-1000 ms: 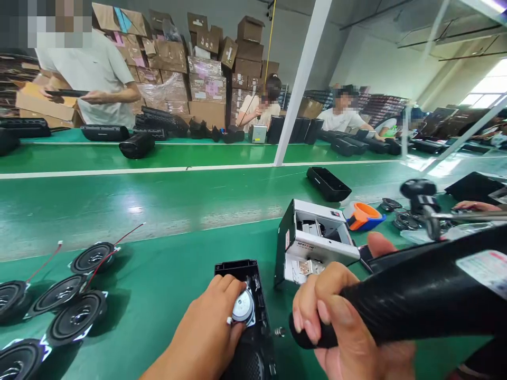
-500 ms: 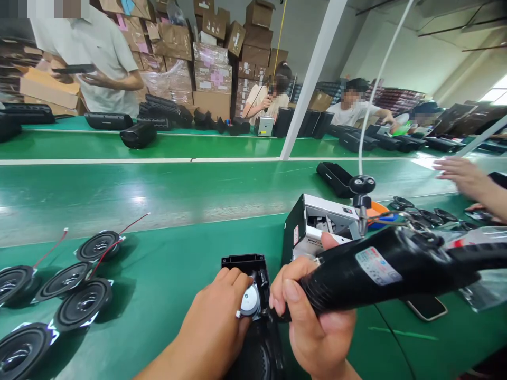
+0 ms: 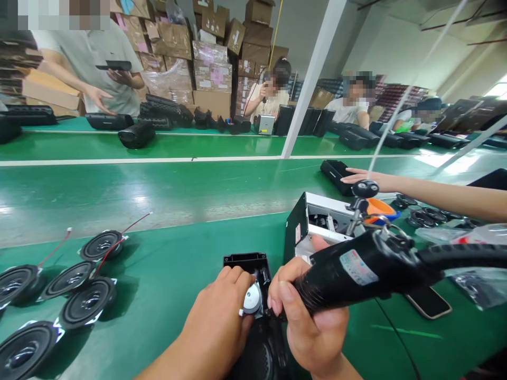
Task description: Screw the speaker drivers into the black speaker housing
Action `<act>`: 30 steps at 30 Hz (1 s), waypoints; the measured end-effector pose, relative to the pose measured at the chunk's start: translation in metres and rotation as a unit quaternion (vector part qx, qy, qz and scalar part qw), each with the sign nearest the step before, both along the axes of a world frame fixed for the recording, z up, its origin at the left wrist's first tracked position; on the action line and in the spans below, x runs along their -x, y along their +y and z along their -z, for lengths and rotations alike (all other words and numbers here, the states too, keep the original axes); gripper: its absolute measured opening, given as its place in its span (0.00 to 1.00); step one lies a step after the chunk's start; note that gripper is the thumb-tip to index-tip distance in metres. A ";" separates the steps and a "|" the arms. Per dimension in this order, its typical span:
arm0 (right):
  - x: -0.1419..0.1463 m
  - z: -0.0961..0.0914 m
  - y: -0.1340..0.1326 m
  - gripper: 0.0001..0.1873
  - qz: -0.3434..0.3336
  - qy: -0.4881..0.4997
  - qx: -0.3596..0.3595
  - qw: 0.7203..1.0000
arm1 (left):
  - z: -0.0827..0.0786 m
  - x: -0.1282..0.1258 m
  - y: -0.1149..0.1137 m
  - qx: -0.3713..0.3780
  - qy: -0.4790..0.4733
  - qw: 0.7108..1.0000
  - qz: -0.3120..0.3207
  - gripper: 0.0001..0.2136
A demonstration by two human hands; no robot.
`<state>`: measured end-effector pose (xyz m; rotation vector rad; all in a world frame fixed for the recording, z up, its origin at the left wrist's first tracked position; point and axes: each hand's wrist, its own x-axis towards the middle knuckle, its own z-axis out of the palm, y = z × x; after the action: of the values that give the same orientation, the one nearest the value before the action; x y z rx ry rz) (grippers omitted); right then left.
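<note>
At the near edge of the green desk (image 3: 166,274), a black housing (image 3: 247,261) is laid open side up, so that the round driver (image 3: 252,299) seated in it can be reached from above. The left hand (image 3: 214,330) is pressed on the housing, fingertips against the driver's rim; its grip is closed down on the part, apparently to keep it from turning or shifting. The right hand (image 3: 307,322) is clamped around a black electric screwdriver (image 3: 356,269), which is held nearly level with its tip brought in beside the driver; the tip itself is hidden behind the fingers. Spare speaker cones (image 3: 89,302) are set out at the left, within reach. A white box (image 3: 322,221) stands just behind. A co-worker's arm (image 3: 435,192) is stretched over the belt at the right.
</note>
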<state>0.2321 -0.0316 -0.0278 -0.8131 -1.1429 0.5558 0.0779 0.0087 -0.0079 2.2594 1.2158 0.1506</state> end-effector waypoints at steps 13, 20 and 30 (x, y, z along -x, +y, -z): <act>0.007 -0.037 -0.008 0.31 -0.002 0.110 -0.047 0.993 | -0.004 0.001 -0.004 0.005 -0.024 0.999 0.035 0.32; 0.004 -0.040 -0.011 0.31 -0.012 0.118 -0.063 0.991 | 0.004 -0.003 -0.007 0.001 -0.047 0.999 0.023 0.14; -0.001 -0.038 -0.012 0.31 -0.025 0.128 -0.077 0.988 | 0.000 -0.003 -0.001 -0.004 -0.019 0.999 0.036 0.14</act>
<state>0.2327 -0.0434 0.0102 -0.5629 -0.9585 0.5887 0.0807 0.0078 -0.0076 2.2938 1.1144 0.1722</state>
